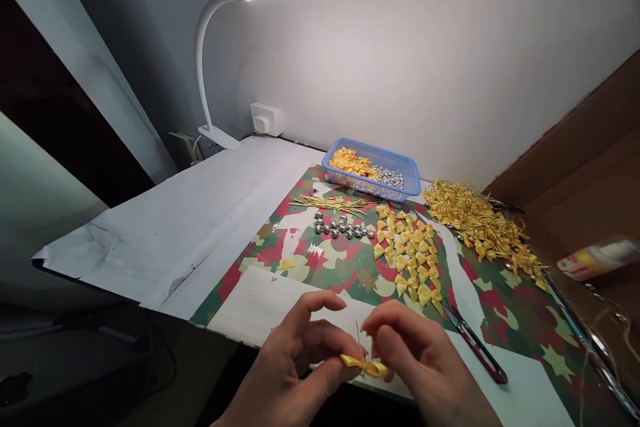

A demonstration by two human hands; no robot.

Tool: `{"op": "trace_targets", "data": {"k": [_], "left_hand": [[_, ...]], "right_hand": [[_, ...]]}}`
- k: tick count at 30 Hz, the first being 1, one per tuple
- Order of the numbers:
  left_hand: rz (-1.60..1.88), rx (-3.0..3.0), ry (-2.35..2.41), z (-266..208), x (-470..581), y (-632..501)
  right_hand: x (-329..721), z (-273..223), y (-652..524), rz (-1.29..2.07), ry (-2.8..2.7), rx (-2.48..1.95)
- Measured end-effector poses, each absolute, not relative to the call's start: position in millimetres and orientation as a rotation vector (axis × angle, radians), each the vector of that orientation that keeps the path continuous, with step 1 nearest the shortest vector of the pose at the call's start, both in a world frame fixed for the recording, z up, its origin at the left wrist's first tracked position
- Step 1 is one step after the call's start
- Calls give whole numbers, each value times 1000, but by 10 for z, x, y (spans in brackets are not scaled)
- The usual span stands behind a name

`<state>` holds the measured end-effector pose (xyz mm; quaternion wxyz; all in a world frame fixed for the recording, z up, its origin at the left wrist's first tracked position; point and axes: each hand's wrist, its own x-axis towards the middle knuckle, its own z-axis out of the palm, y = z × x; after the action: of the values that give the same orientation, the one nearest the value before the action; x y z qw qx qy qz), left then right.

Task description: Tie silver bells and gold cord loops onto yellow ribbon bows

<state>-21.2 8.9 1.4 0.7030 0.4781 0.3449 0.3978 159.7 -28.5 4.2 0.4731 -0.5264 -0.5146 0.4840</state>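
Near the front edge of the table, my left hand (295,363) pinches a small yellow ribbon bow (374,369) between thumb and fingers. A thin needle (357,332) stands upright at the middle of the bow. Just right of it, my right hand (425,357) has its fingers curled together, its fingertips close to the needle. Whatever lies between those fingertips is too small to make out. Beyond the hands lie rows of yellow bows (407,250), several silver bells (345,227) and a bundle of gold twist ties (330,203).
Scissors (477,343) lie right of my right hand. A blue basket (413,177) at the back holds yellow bows and silver bells. A heap of finished-looking bows with ties (480,217) sits at the right, beside a cardboard box (580,153). A lamp (203,47) lights the table.
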Motion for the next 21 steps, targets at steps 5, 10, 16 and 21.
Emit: {"op": "trace_targets", "data": {"k": [5, 10, 16, 21], "left_hand": [[822, 993, 699, 86, -197, 109], [743, 943, 624, 133, -219, 159], [730, 872, 581, 246, -215, 101], [739, 911, 607, 339, -230, 40]], "right_hand": [[1631, 162, -155, 1549, -1085, -1070], [1587, 119, -100, 1644, -896, -939], [1520, 81, 16, 1459, -471, -893], [1566, 198, 62, 1407, -308, -856]]}}
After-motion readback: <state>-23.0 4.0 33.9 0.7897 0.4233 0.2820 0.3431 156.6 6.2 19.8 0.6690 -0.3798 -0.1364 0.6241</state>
